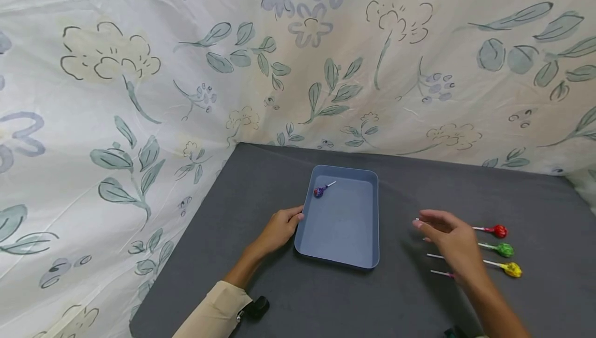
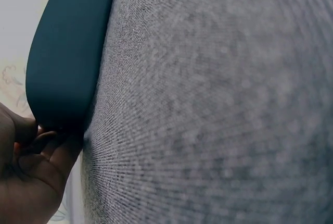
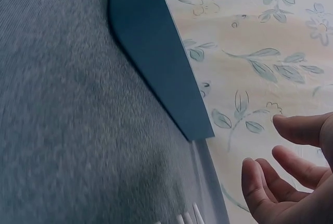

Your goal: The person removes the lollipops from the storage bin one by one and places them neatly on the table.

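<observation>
A blue-grey rectangular tray [image 1: 342, 224] lies on the dark cloth. My left hand [image 1: 278, 230] pinches its left side; in the left wrist view the thumb and fingers [image 2: 57, 153] meet at the tray's corner. Inside, near the far left corner, is a purple-wrapped lollipop [image 1: 318, 192]. To the right of the tray, my right hand [image 1: 453, 242] hovers over a row of lollipops, its fingers loosely bent and nothing between them. Red [image 1: 500, 231], green [image 1: 505, 250] and yellow [image 1: 512, 269] lollipops show past the hand. Nearest me, another stick [image 1: 440, 273] shows, its head hidden by the hand.
Dark grey cloth [image 1: 396, 302] covers the table. A pale floral sheet [image 1: 298, 69] hangs behind the table and along its left side. Several white stick ends [image 3: 196, 213] show at the bottom of the right wrist view.
</observation>
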Action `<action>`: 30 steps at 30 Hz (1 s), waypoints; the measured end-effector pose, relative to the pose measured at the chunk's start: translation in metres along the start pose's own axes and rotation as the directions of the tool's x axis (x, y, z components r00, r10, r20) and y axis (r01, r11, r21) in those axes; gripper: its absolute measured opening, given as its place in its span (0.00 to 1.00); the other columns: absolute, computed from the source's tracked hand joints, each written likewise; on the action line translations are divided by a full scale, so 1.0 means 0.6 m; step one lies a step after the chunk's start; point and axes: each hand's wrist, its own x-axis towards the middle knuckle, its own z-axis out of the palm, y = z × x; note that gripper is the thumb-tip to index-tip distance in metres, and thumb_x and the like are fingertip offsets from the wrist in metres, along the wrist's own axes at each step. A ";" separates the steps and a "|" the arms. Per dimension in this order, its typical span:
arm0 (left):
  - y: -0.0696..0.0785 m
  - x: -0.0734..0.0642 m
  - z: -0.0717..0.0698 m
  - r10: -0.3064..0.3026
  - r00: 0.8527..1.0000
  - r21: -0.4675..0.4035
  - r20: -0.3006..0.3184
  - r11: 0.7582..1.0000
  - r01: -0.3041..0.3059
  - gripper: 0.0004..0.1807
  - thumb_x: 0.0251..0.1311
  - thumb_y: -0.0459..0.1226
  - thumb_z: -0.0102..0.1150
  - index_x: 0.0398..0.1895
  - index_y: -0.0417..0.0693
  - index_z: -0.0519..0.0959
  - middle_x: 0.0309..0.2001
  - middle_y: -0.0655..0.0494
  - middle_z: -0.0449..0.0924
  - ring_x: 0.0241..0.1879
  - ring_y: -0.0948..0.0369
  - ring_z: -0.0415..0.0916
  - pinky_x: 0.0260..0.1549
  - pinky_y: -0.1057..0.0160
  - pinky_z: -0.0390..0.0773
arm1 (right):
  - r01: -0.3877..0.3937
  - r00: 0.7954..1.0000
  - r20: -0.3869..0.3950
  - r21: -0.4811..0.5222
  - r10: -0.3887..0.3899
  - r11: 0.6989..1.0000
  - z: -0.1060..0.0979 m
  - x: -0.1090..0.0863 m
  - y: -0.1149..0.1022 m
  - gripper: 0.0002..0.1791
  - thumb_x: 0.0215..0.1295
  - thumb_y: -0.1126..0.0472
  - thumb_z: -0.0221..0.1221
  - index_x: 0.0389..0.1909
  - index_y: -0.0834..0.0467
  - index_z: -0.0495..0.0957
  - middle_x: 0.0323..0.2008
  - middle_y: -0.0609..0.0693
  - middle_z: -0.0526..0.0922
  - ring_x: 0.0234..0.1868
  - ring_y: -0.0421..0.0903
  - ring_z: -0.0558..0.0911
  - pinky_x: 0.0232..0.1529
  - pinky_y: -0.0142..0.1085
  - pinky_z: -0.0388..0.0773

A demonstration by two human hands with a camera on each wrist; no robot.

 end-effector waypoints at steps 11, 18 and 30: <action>-0.002 -0.001 -0.001 -0.001 1.000 0.007 0.013 1.000 0.001 0.22 0.82 0.33 0.49 0.72 0.28 0.73 0.69 0.36 0.77 0.71 0.44 0.74 0.69 0.43 0.74 | 0.041 0.999 0.012 0.050 -0.041 0.998 0.035 0.003 -0.021 0.32 0.69 0.46 0.71 0.65 0.62 0.80 0.48 0.41 0.89 0.43 0.37 0.88 0.43 0.33 0.87; -0.004 -0.001 0.000 0.005 1.000 0.006 0.007 1.000 -0.005 0.22 0.82 0.33 0.49 0.71 0.28 0.73 0.68 0.35 0.77 0.70 0.44 0.74 0.69 0.42 0.74 | 0.045 0.997 0.064 0.075 -0.050 0.996 0.060 0.002 -0.041 0.32 0.72 0.45 0.68 0.67 0.62 0.78 0.59 0.59 0.85 0.47 0.39 0.87 0.46 0.31 0.86; -0.007 -0.003 -0.002 0.018 1.000 0.016 0.012 1.000 -0.018 0.22 0.83 0.33 0.49 0.71 0.27 0.73 0.68 0.34 0.77 0.70 0.43 0.74 0.68 0.41 0.74 | 0.049 0.995 0.083 0.077 -0.055 0.996 0.101 0.014 -0.065 0.29 0.73 0.48 0.68 0.65 0.63 0.80 0.59 0.60 0.85 0.47 0.38 0.85 0.47 0.33 0.86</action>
